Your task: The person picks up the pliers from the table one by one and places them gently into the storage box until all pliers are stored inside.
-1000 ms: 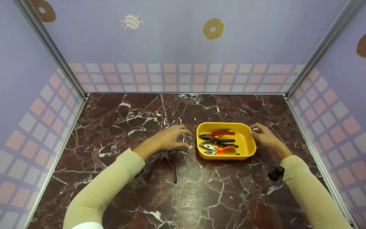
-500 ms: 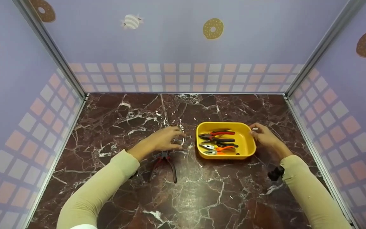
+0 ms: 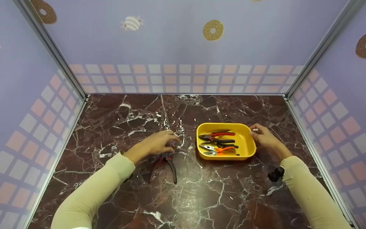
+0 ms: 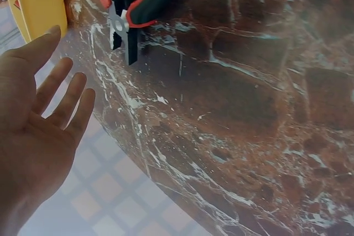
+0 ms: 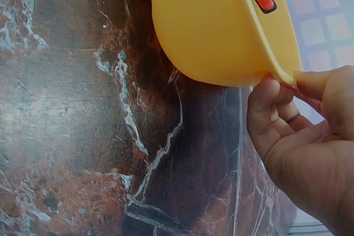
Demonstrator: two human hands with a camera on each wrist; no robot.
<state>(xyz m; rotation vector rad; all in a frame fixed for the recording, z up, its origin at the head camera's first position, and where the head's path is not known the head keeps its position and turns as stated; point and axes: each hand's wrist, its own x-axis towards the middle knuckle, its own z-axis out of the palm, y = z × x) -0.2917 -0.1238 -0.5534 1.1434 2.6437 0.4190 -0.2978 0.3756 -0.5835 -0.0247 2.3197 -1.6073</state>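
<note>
My right hand [image 3: 265, 137] pinches the right end of a yellow plastic tub [image 3: 249, 149] between thumb and fingers. In the right wrist view the thumb and curled fingers meet at the tub's rim [image 5: 276, 73]. Inside the tub lie several pliers, among them a red-handled pair [image 3: 224, 134] and an orange-handled pair [image 3: 224, 149]. My left hand [image 3: 156, 142] holds nothing, its fingers loosely spread. Just below it in the head view, a pair of pliers [image 3: 165, 158] lies on the table with red and black handles apart. Its jaws show in the left wrist view, beside the hand [image 4: 50, 109].
The tabletop [image 3: 183, 203] is dark red-brown marble with white veins. Lilac walls [image 3: 170, 41] with a checked border enclose it at the back and both sides. A dark wristband [image 3: 275, 174] sits by my right sleeve.
My left hand has drawn back to the left, away from the tub and towards the pliers on the table. The right hand and the tub have stayed in place.
</note>
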